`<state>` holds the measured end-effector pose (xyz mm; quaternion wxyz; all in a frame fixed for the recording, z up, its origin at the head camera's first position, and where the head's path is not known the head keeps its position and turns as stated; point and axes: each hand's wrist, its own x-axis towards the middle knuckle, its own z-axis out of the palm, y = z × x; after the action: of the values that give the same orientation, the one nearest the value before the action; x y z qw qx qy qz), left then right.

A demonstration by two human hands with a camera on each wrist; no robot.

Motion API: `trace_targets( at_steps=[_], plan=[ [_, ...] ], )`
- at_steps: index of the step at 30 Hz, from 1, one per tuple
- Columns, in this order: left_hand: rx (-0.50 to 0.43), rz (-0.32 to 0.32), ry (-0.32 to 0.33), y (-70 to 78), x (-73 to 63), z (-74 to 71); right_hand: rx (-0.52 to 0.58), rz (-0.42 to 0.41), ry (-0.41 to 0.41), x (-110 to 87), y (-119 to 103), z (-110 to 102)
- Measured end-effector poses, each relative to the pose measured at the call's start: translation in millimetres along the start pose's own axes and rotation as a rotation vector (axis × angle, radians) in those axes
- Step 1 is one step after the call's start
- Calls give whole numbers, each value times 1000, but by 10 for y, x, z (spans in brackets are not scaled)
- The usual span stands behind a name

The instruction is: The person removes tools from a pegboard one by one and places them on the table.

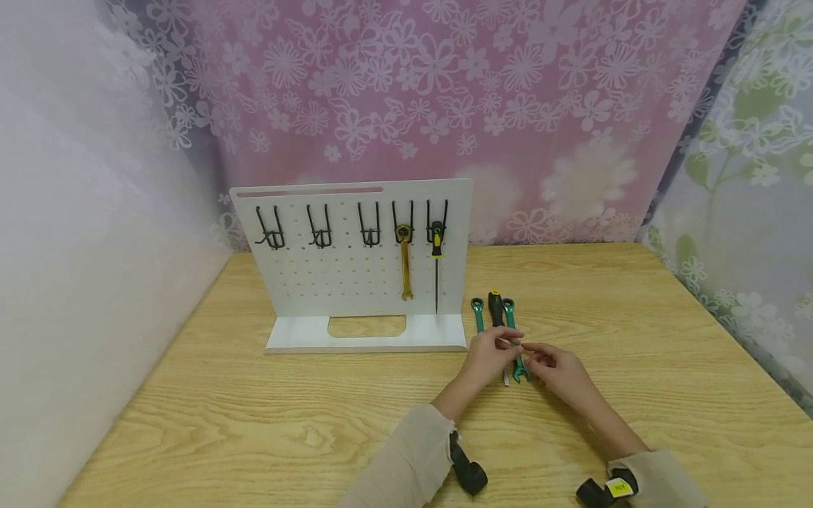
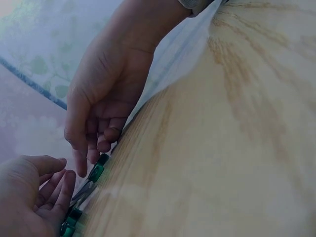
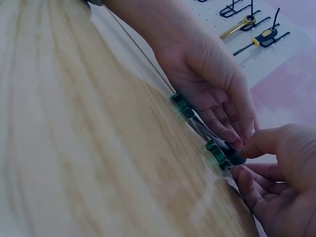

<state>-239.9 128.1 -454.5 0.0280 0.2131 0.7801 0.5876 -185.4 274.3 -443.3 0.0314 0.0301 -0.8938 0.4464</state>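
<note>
Two green combination wrenches lie on the wooden table, a left wrench and a right wrench. Between them is a black-handled screwdriver with a yellow cap. My left hand reaches over the left wrench and the screwdriver, hiding their middle parts, with fingers loosely bent. From the other side my right hand comes in beside the right wrench, its index fingertip close to the left fingertips. In the right wrist view, the right thumb and index finger are parted next to the tools.
A white pegboard stand stands left of the tools, with several black double hooks. A gold wrench and a yellow-and-black screwdriver hang on its two right hooks. Floral curtains close off the back and right sides.
</note>
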Motion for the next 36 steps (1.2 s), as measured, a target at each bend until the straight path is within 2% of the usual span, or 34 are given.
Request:
trace_targets(
  at_steps=[9,14,18,24,28,32,36],
  plan=[
    [-26,5,26,-12,8,-41,130,13,49,13,-21,18],
    [-84,18,32,49,14,-115,182,-1,80,8,-47,26],
    [-107,32,62,124,45,-221,205,-13,111,-7,-86,12],
    [-163,36,135,272,100,-463,277,-56,124,-31,-158,-36],
    [-200,91,203,378,133,-678,360,-74,78,-36,-286,-73],
    [-226,141,286,461,149,-924,396,-73,20,24,-482,-88],
    [-235,149,374,512,142,-1162,440,-89,-27,147,-718,-23]
  ],
)
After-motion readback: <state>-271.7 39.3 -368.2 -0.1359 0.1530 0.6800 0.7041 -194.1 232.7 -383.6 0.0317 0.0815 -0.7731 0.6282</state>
